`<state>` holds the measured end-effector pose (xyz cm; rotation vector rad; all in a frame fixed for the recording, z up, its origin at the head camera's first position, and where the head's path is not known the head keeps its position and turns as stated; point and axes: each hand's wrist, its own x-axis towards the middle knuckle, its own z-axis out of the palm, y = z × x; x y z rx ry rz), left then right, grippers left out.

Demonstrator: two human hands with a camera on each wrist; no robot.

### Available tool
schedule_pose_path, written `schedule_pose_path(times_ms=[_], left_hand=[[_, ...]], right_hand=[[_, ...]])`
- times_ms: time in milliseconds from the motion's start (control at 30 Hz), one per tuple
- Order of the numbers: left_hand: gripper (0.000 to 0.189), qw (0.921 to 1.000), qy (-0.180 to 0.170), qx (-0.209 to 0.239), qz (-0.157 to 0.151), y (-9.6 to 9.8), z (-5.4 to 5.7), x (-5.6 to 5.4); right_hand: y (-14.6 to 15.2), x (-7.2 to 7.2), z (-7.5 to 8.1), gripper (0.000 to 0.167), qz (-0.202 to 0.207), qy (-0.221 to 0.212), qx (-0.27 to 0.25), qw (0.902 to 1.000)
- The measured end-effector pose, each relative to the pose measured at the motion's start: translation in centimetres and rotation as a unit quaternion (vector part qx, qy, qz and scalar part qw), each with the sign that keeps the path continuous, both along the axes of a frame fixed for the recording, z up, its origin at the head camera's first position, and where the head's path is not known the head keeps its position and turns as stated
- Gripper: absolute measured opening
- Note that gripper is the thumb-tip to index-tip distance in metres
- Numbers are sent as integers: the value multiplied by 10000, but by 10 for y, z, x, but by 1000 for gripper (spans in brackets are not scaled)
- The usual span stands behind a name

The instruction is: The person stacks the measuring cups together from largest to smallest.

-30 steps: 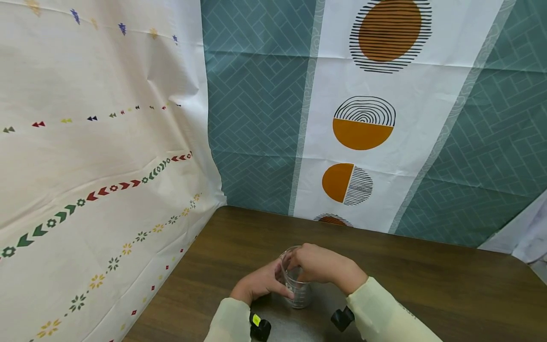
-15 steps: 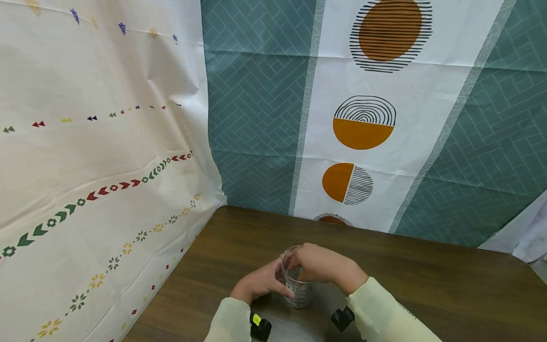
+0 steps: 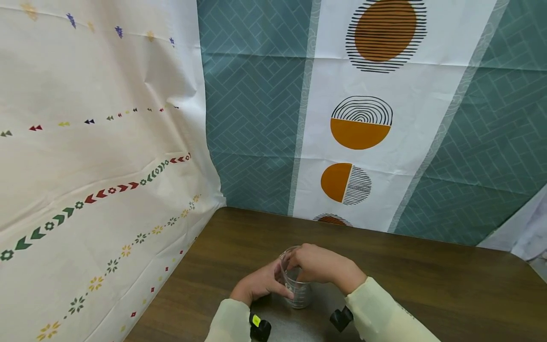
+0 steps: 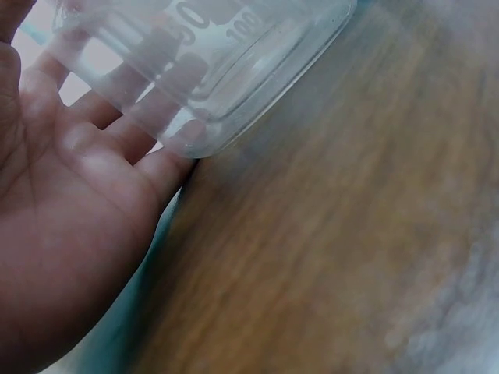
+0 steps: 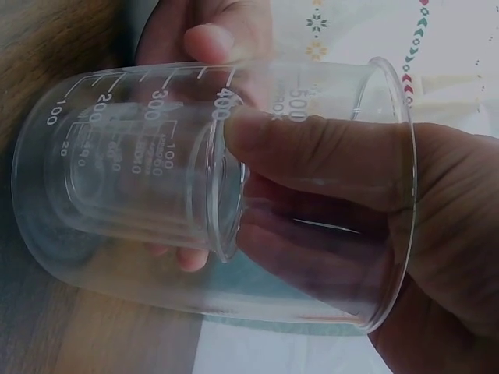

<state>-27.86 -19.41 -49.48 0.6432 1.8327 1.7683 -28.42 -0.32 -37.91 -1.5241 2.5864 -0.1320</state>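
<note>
A clear large beaker [image 3: 302, 297] with white volume marks up to 500 stands on the table in front of me. My left hand [image 3: 261, 282] holds it from outside on the left, thumb in front and fingers behind. In the left wrist view those fingers [image 4: 117, 128] show through the beaker's wall. My right hand [image 3: 322, 265] reaches down into its mouth. Seen through the glass in the right wrist view, a small beaker [image 5: 148, 191] marked up to 100 sits inside the large one. The right thumb and fingers pinch at its rim. Further outlines within the small beaker are unclear.
The brown wooden table [image 3: 410, 275] runs back to a teal and white patterned cloth [image 3: 256, 118]. A cream printed cloth [image 3: 98, 156] hangs along the table's left edge. A greyish sheen lies on the tabletop between my forearms.
Both hands and the large beaker keep the same place. Only the head view has shifted very slightly.
</note>
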Motion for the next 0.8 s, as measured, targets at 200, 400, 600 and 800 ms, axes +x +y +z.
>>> schedule_pose_path(times_ms=[200,400,600,800], left_hand=[[103,9997,38,119,-187,-2,-4,-4],[105,9994,-26,161,-304,-10,-8,-8],[102,9991,128,-39,-402,-18,-4,-9],[99,9970,544,-388,-386,-34,10,-5]], right_hand=[[-1,2,0,18,-70,38,9,10000],[-7,0,-2,16,-148,11,138,9998],[-9,-5,-5,20,-115,-102,-40,9999],[6,-9,6,23,-91,112,-926,9956]])
